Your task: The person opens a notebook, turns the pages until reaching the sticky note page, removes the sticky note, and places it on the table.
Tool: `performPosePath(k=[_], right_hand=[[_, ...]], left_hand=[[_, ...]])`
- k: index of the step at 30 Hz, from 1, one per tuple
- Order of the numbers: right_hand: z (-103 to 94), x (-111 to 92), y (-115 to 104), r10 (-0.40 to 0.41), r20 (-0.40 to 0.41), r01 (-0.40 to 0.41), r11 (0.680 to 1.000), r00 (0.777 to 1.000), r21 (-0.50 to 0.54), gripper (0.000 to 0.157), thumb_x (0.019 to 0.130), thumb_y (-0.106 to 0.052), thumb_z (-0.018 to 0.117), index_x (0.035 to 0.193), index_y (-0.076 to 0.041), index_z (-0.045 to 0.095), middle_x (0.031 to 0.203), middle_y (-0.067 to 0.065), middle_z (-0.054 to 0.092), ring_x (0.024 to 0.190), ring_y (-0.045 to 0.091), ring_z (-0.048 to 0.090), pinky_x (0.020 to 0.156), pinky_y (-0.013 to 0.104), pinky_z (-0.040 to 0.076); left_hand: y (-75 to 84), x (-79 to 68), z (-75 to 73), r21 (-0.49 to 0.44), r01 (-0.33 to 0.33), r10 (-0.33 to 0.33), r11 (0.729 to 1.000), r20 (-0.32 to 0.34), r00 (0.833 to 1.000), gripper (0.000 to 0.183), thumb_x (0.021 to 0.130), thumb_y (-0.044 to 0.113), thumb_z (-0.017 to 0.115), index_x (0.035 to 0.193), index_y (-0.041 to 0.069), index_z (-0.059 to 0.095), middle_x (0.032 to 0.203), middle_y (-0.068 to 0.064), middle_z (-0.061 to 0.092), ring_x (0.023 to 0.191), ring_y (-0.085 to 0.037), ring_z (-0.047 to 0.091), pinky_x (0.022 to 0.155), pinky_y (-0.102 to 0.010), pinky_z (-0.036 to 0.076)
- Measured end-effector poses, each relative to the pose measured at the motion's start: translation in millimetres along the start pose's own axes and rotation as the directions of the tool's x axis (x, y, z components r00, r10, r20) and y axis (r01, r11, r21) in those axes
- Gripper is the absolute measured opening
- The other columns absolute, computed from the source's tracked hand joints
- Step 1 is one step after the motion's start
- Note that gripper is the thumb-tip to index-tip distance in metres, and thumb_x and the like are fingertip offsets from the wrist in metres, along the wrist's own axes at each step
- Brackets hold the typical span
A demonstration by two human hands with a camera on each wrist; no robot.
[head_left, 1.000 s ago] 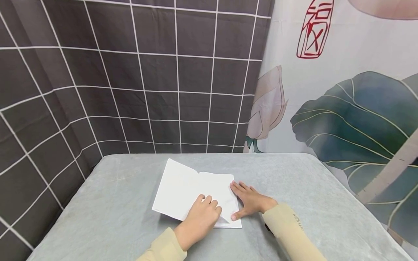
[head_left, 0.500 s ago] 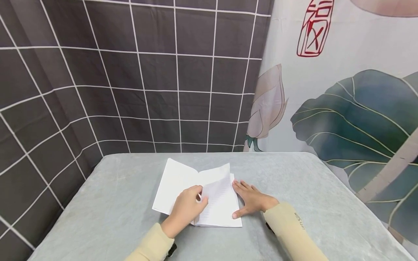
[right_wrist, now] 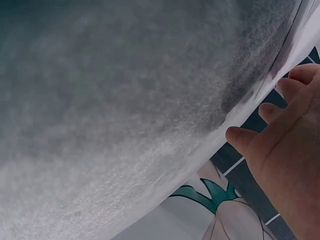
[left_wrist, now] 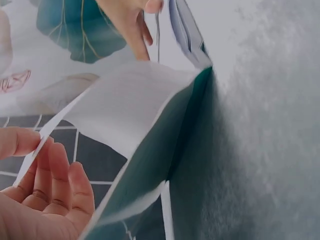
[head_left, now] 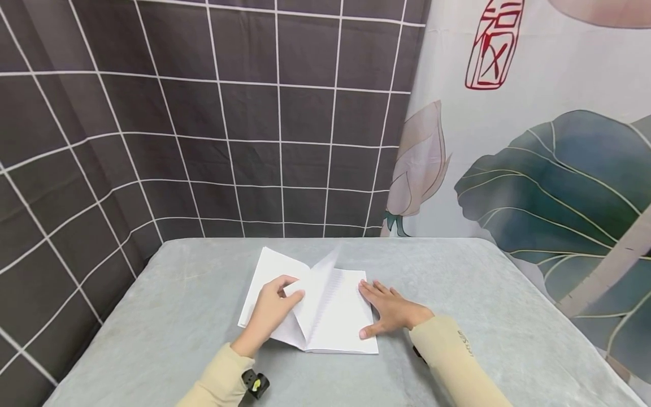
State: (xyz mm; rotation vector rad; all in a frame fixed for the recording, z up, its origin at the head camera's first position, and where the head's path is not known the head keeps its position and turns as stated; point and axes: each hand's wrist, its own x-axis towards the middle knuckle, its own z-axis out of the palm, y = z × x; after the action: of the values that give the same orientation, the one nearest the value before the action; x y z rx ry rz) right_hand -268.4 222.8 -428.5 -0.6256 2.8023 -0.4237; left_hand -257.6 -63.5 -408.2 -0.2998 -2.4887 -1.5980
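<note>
An open notebook (head_left: 348, 314) with white pages lies on the table in the head view; faint lines show on its right side. My left hand (head_left: 269, 308) pinches a page (head_left: 314, 297) between thumb and fingers, and the page stands up from the spine, bent to the left. In the left wrist view, the pinched page (left_wrist: 117, 105) curves away from the fingertips above a dark green cover (left_wrist: 155, 150). My right hand (head_left: 394, 311) rests with fingers spread at the notebook's right edge. Its fingers (right_wrist: 242, 139) are extended in the right wrist view.
A grey cloth covers the table (head_left: 193, 294). Behind it hangs a dark curtain (head_left: 249, 164) with a white grid, beside a pale curtain (head_left: 432, 56) with lotus prints. My left wrist wears a black band (head_left: 255, 384).
My left hand has moved left from the right page, lifting a page and drawing it over toward the left side. The right hand has stayed at the notebook's right edge.
</note>
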Motion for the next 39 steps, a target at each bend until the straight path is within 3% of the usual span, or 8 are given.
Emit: performPosePath(k=[2, 5, 7, 12, 19, 39], right_hand=[[0.0, 0, -1, 0.0, 0.004, 0.0, 1.0, 1.0, 0.003, 0.113, 0.069, -0.058, 0.076, 0.151, -0.002, 0.022, 0.159, 0.014, 0.02, 0.146, 0.041, 0.013, 0.112, 0.064, 0.014], [0.4, 1, -1, 0.002, 0.012, -0.002, 1.0, 1.0, 0.006, 0.112, 0.07, -0.058, 0.076, 0.152, -0.003, 0.021, 0.16, 0.012, 0.019, 0.147, 0.04, 0.012, 0.112, 0.063, 0.013], [1.0, 2, -2, 0.004, 0.015, -0.004, 1.0, 1.0, 0.006, 0.112, 0.07, -0.058, 0.075, 0.152, -0.004, 0.021, 0.16, 0.011, 0.019, 0.147, 0.04, 0.012, 0.112, 0.063, 0.013], [2.1, 3, -3, 0.006, 0.021, -0.006, 1.0, 1.0, 0.009, 0.112, 0.07, -0.059, 0.075, 0.152, -0.007, 0.021, 0.16, 0.009, 0.019, 0.147, 0.039, 0.011, 0.113, 0.063, 0.012], [1.3, 3, -3, -0.001, 0.034, 0.0, 0.999, 0.999, 0.035, 0.109, 0.069, -0.056, 0.077, 0.153, -0.011, 0.023, 0.161, 0.008, 0.018, 0.147, 0.041, 0.009, 0.112, 0.065, 0.01], [-1.4, 1, -4, -0.034, 0.092, 0.03, 0.999, 0.995, 0.045, 0.109, 0.066, -0.052, 0.081, 0.152, -0.014, 0.026, 0.161, 0.01, 0.016, 0.147, 0.044, 0.006, 0.112, 0.066, 0.008]], left_hand=[[-1.6, 0.6, -3.0, -0.011, 0.022, -0.022, 1.0, -0.005, 1.0, 0.02, 0.083, 0.013, 0.07, 0.101, 0.006, 0.069, 0.107, -0.012, 0.069, 0.096, -0.026, 0.062, 0.081, -0.036, 0.05], [-4.0, 1.4, -7.5, -0.041, 0.04, -0.04, 0.998, -0.013, 0.999, 0.02, 0.084, 0.013, 0.069, 0.103, 0.004, 0.068, 0.116, -0.015, 0.067, 0.115, -0.032, 0.06, 0.098, -0.048, 0.044], [-5.6, 2.8, -10.0, -0.063, 0.053, -0.055, 0.997, -0.021, 0.998, 0.02, 0.084, 0.012, 0.069, 0.102, 0.004, 0.068, 0.111, -0.014, 0.068, 0.109, -0.029, 0.062, 0.099, -0.048, 0.043], [-8.1, 4.0, -16.2, -0.085, 0.083, -0.087, 0.993, -0.039, 0.995, 0.018, 0.084, 0.01, 0.069, 0.101, 0.003, 0.068, 0.096, -0.009, 0.068, 0.091, -0.014, 0.06, 0.094, -0.039, 0.044], [-12.4, 3.5, -27.3, -0.089, 0.125, -0.129, 0.988, -0.04, 0.991, 0.021, 0.084, 0.01, 0.069, 0.103, 0.001, 0.067, 0.09, -0.009, 0.065, 0.082, -0.011, 0.056, 0.077, -0.023, 0.046], [-33.0, -5.1, -58.0, -0.032, 0.219, -0.22, 0.975, -0.047, 0.974, 0.027, 0.085, 0.012, 0.066, 0.11, 0.0, 0.065, 0.093, -0.009, 0.065, 0.083, -0.012, 0.056, 0.075, -0.023, 0.045]])
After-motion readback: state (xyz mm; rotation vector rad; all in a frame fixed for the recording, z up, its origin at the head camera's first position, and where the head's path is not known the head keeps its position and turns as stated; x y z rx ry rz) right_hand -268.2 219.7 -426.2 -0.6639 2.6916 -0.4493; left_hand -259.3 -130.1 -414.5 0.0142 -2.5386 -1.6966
